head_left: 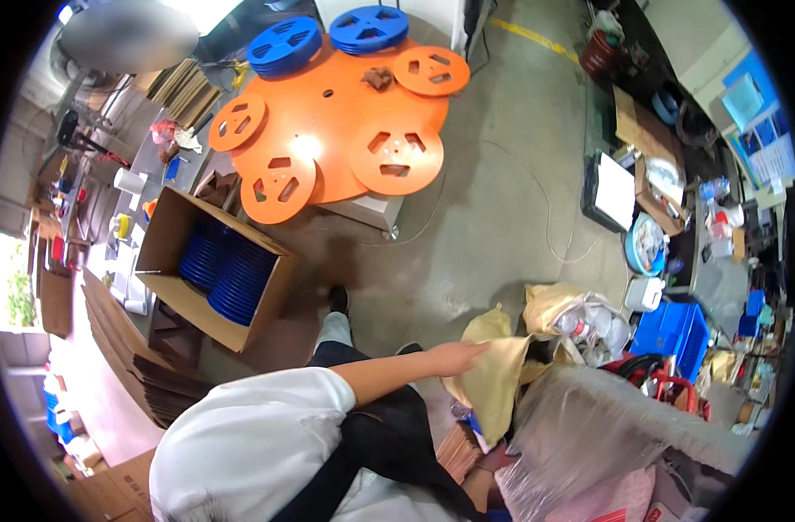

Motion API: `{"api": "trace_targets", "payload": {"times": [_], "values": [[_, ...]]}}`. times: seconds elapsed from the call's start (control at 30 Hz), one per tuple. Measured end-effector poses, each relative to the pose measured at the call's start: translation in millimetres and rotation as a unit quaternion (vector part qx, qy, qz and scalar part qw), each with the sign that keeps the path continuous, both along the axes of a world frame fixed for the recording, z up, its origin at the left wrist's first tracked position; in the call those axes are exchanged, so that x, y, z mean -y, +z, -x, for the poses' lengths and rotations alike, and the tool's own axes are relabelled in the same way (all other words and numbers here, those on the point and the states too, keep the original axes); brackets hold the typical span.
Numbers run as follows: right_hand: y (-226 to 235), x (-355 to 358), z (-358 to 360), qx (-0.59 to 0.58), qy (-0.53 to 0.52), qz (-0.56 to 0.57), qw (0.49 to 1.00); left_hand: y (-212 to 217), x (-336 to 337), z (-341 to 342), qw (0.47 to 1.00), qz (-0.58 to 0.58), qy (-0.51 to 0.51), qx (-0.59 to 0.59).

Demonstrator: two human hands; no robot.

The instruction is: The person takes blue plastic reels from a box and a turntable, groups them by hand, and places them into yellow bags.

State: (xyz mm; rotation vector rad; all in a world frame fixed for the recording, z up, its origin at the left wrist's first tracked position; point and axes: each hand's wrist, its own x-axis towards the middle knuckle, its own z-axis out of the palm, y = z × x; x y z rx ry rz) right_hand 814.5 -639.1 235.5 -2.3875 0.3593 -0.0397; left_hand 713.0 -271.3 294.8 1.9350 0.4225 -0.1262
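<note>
My left arm reaches across to the right, and my left hand [458,358] is closed on the upper edge of a tan sack [491,383]. The sack hangs in loose folds beside my legs. A bit of skin low in the picture looks like my right hand or forearm [478,489], next to a stack of brown cardboard pieces [457,451]; its fingers are hidden. Just beyond the sack stands another tan sack [550,306], filled with clear plastic and bottles.
Ahead, a round orange table [328,130] carries orange and blue reel discs. An open carton [267,291] of blue discs stands to the left. Plastic-wrapped goods [580,426] sit close on the right, near a blue bin [667,331]. Flattened cardboard [128,357] leans at left.
</note>
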Motion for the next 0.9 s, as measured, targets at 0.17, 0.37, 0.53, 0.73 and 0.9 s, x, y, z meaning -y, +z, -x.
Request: {"api": "trace_targets", "payload": {"times": [0.17, 0.37, 0.53, 0.73, 0.9], "values": [[30.1, -178.3, 17.8, -0.096, 0.349, -0.001, 0.932, -29.6, -48.1, 186.6, 0.958, -0.038, 0.024, -0.285], [3.4, -354.2, 43.5, -0.260, 0.559, -0.126, 0.777, -16.0, -76.1, 424.4, 0.827, -0.031, 0.494, -0.265], [-0.5, -471.6, 92.0, -0.380, 0.588, -0.046, 0.712, -59.5, -27.5, 551.6, 0.544, 0.195, 0.791, -0.200], [-13.6, -550.1, 171.0, -0.318, 0.685, 0.046, 0.654, -34.3, -29.3, 554.5, 0.560, 0.362, 0.718, -0.199], [29.4, -633.9, 239.4, -0.362, 0.719, 0.093, 0.586, -33.8, -95.7, 567.7, 0.518, 0.392, 0.758, -0.066]]}}
